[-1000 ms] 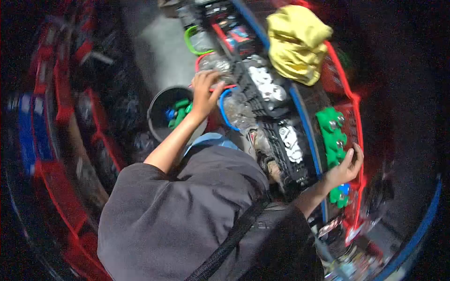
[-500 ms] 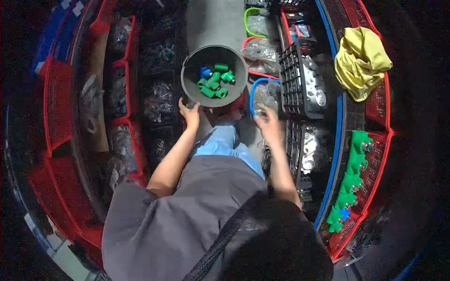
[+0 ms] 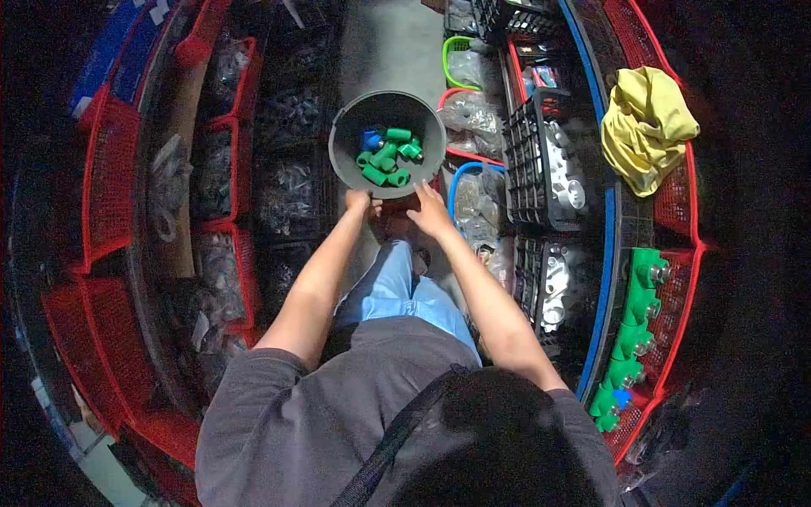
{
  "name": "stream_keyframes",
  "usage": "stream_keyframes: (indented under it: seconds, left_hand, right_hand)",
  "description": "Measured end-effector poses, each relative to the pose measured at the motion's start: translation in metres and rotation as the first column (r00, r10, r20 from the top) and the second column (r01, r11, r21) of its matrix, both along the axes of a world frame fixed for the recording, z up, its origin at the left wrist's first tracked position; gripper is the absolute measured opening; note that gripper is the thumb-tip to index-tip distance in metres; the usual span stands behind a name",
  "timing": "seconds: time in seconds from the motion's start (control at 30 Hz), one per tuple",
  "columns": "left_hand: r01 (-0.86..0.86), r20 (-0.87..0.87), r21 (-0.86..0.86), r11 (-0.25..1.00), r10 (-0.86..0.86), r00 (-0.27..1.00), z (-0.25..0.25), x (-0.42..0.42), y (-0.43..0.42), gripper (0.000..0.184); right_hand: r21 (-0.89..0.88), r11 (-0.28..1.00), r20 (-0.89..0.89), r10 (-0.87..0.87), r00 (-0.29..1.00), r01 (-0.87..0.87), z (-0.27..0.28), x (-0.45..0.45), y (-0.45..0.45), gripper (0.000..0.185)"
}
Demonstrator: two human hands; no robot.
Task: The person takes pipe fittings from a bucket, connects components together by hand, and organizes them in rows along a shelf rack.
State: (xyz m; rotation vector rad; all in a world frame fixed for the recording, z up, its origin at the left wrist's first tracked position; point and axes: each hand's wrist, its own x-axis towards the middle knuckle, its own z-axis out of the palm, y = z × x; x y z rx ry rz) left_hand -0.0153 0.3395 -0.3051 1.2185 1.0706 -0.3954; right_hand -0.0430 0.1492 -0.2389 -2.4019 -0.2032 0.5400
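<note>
A dark grey bucket (image 3: 341, 159) stands in the aisle in front of me, above something red that is mostly hidden. Several green pipe fittings (image 3: 384, 158) and a blue piece (image 3: 371, 139) lie inside it. At the near left edge of the bucket, my left hand (image 3: 361, 203) is closed with its fingers curled against the wall just under the rim. My right hand (image 3: 432, 211) meets the near right side of the bucket. Its fingers point forward along the wall and its thumb stands apart.
Red baskets (image 3: 224, 169) with bagged parts line the left shelf. On the right are a black crate (image 3: 528, 160) of white fittings, a blue-rimmed basket (image 3: 456, 182), a yellow cloth (image 3: 650, 127) and a row of green fittings (image 3: 629, 342) on the ledge.
My right hand has moved left from the blue-rimmed basket to the bucket. My left hand has slid from the bucket's left side to its near edge and curled its fingers.
</note>
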Motion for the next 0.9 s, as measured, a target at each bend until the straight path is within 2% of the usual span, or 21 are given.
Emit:
stream_keyframes:
  seconds: [0.07,0.1,0.17,0.23,0.3,0.47,0.53,0.57,0.6,0.67,0.7,0.73,0.77,0.8,0.83,0.9]
  left_hand:
    - [0.01,0.014,0.056,0.998,-0.011,1.0,0.0,0.014,0.002,0.023]
    - [-0.036,0.123,0.158,0.987,0.016,0.992,0.004,0.017,-0.002,0.023]
    - [0.015,0.111,0.083,0.996,-0.024,0.994,0.012,0.035,0.009,0.016]
    - [0.134,0.157,0.333,0.933,-0.195,0.968,0.016,0.057,0.016,0.011]
    - [0.127,0.162,0.507,0.853,-0.239,0.957,0.013,0.081,0.019,0.013]
    - [0.098,0.147,0.71,0.697,-0.283,0.948,-0.014,0.13,0.026,0.02]
    - [0.067,0.17,0.787,0.613,-0.32,0.932,-0.025,0.145,0.028,0.023]
    - [0.04,0.191,0.824,0.565,-0.343,0.92,-0.031,0.153,0.027,0.025]
    - [0.017,0.236,0.78,0.626,-0.32,0.918,-0.033,0.16,0.026,0.027]
    - [-0.071,0.329,0.404,0.912,-0.072,0.942,-0.012,0.165,0.019,0.032]
    - [-0.115,0.429,0.45,0.886,-0.102,0.898,0.013,0.158,0.014,0.033]
    - [-0.131,0.505,0.466,0.875,-0.142,0.851,0.0,0.157,0.017,0.03]
    - [-0.113,0.481,0.551,0.827,-0.205,0.852,-0.001,0.151,0.02,0.029]
    - [0.184,0.26,0.456,0.871,-0.328,0.908,-0.038,0.153,0.039,0.031]
    - [0.323,0.238,0.395,0.86,-0.436,0.868,-0.063,0.147,0.052,0.034]
    - [0.383,0.073,0.667,0.64,-0.568,0.82,0.016,0.141,0.052,0.033]
  right_hand:
    - [0.017,0.999,0.044,0.036,0.998,-0.037,0.004,0.015,0.0,0.074]
    - [0.024,0.999,0.063,0.039,0.997,-0.04,0.002,0.02,0.001,0.074]
    - [0.016,0.999,0.065,0.045,0.997,-0.047,0.001,0.029,0.002,0.074]
    - [0.068,0.997,0.03,0.025,0.999,-0.027,0.002,0.04,0.005,0.071]
    - [0.156,0.988,0.012,0.001,1.0,-0.003,0.007,0.042,0.002,0.07]
    - [0.164,0.986,0.05,-0.045,0.998,0.036,0.001,0.036,-0.023,0.065]
    - [0.199,0.972,-0.033,-0.118,0.992,0.123,0.004,0.041,-0.032,0.063]
    - [0.141,0.981,-0.002,-0.133,0.991,0.132,0.004,0.044,-0.034,0.058]
    - [0.136,0.982,-0.008,-0.133,0.991,0.133,0.01,0.05,-0.035,0.058]
    - [0.118,0.987,0.067,-0.12,0.99,0.112,0.017,0.069,-0.035,0.053]
    - [0.165,0.978,0.095,-0.144,0.985,0.128,0.014,0.08,-0.033,0.049]
    - [0.192,0.971,0.079,-0.162,0.984,0.144,0.023,0.092,-0.028,0.047]
    - [0.219,0.964,0.076,-0.171,0.982,0.151,0.033,0.11,-0.023,0.046]
    - [0.233,0.964,0.13,-0.164,0.978,0.131,0.032,0.127,-0.018,0.043]
    - [0.297,0.934,0.048,-0.222,0.974,0.198,0.043,0.144,-0.008,0.039]
    - [0.338,0.926,0.106,-0.214,0.971,0.167,0.038,0.177,0.004,0.036]
